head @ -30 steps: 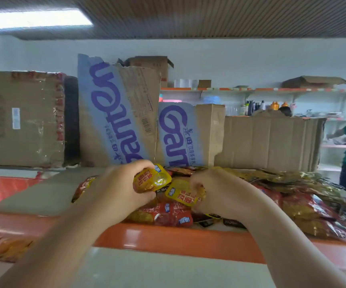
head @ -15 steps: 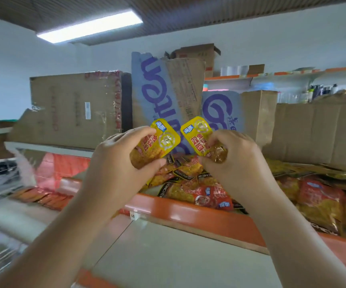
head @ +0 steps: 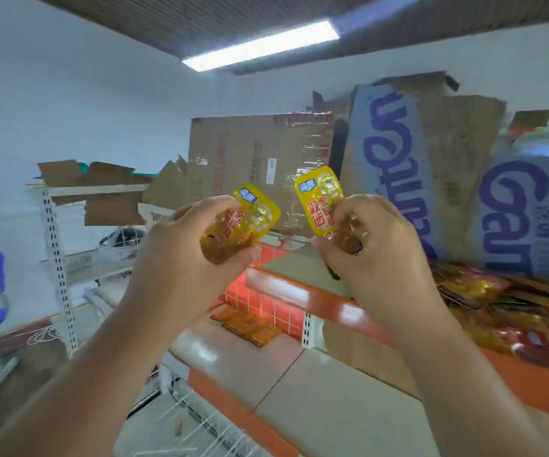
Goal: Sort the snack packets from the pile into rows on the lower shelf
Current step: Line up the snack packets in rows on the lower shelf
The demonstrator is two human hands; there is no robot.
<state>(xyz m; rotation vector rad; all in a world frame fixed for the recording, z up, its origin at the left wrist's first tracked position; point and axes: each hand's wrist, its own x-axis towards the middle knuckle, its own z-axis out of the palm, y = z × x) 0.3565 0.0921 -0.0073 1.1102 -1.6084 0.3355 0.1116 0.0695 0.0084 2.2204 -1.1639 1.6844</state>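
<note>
Two glossy yellow packets are held apart in open air. The left grip (head: pixel 181 258) curls round the left packet (head: pixel 245 221), hiding its lower half. The right grip (head: pixel 375 255) pinches the right packet (head: pixel 321 201) upright. Below and between both grips, the lower shelf (head: pixel 240 364) carries a flat packet row (head: pixel 248 326). Right of the right grip, the pile (head: pixel 514 311) is blurred and cut off.

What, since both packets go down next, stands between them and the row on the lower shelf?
Only the upper shelf's orange lip: its end juts between the left packet, the right packet and the row below.
</note>
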